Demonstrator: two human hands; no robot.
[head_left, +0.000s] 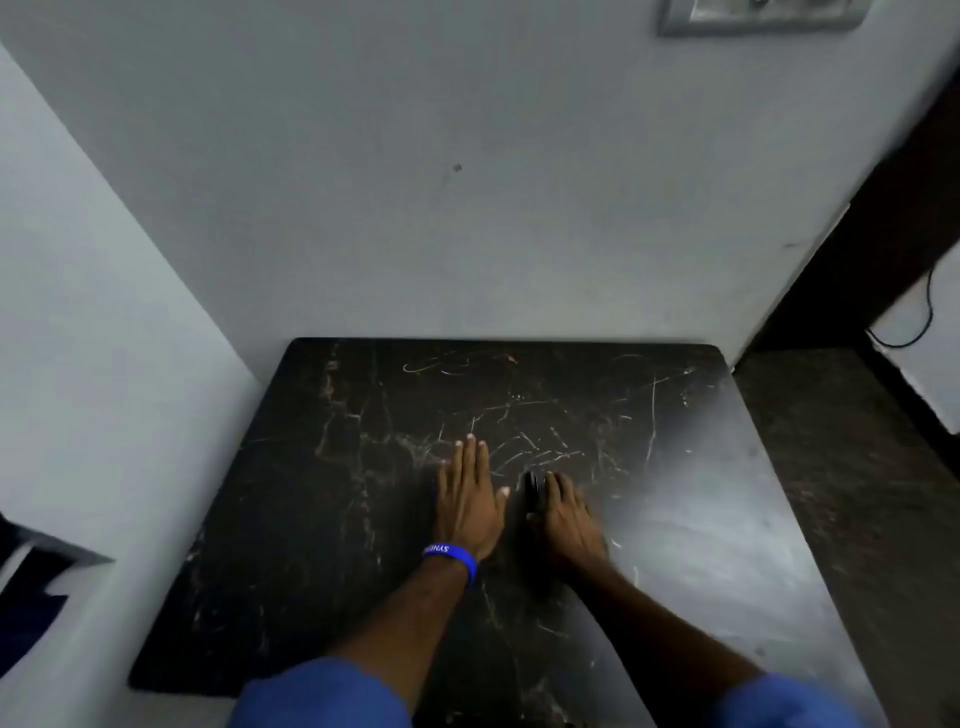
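Blue sleeves (322, 696) fill the near edge of the view, and from them both forearms run forward to the middle of the worktop (701, 545), a dark, veined, much-scratched slab pushed into a corner of pale wall (467, 208). The left hand (467, 506), with a blue wristband (451, 557) at its wrist, lies palm down with fingers straight and close together, pointing toward the far edge. It holds nothing, and I judge it is laid there to steady the body or brace the slab rather than to work. Just to its right, the right hand (569, 522) is bent over a small dark object (533, 488). Its fingers curl over the top and the thumb seems to close on the near side, so it reads as a pinch grip. The light is dim and the thing is nearly the colour of the slab, so what it is cannot be told. It sits on the worktop about midway between the left and right edges, in the narrow gap between the two hands: held by the right hand's fingers, and just beside but apart from the left thumb. Keeping it low against the surface suggests it is being set down, slid or picked up there. A switch plate (758, 15) sits high on the wall, and a black cable (922, 322) hangs beyond the right edge.
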